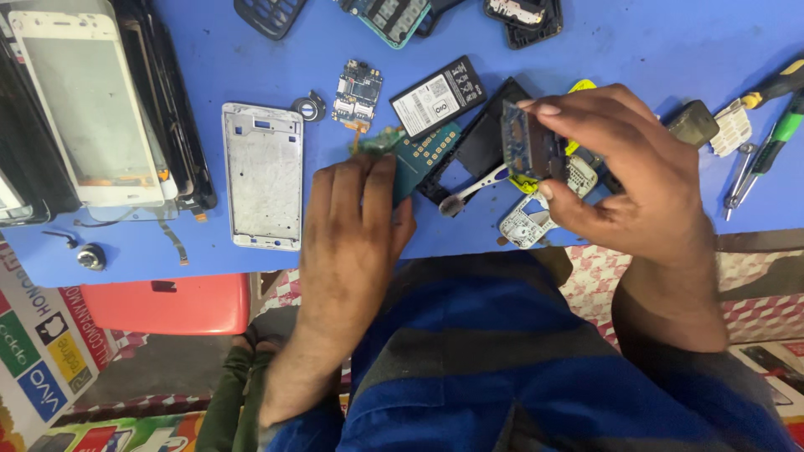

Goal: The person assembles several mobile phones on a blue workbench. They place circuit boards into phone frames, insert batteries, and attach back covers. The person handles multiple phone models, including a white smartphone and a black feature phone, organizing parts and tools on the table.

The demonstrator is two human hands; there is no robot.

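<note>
Over the blue table [209, 67], right hand [620, 176] pinches a circuit board [526, 149]; left hand [356, 218] grips a keypad board [423, 155].

Blue table [209, 75], silver frame [263, 176], black battery [437, 96]

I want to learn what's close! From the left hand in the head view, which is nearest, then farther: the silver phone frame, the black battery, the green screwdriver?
1. Silver phone frame, just beside the left hand.
2. Black battery, up and right.
3. Green screwdriver, far right edge.

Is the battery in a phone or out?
Out. The black battery lies loose, label up, on the blue table, between a small circuit board and a black phone shell; neither hand touches it.
</note>
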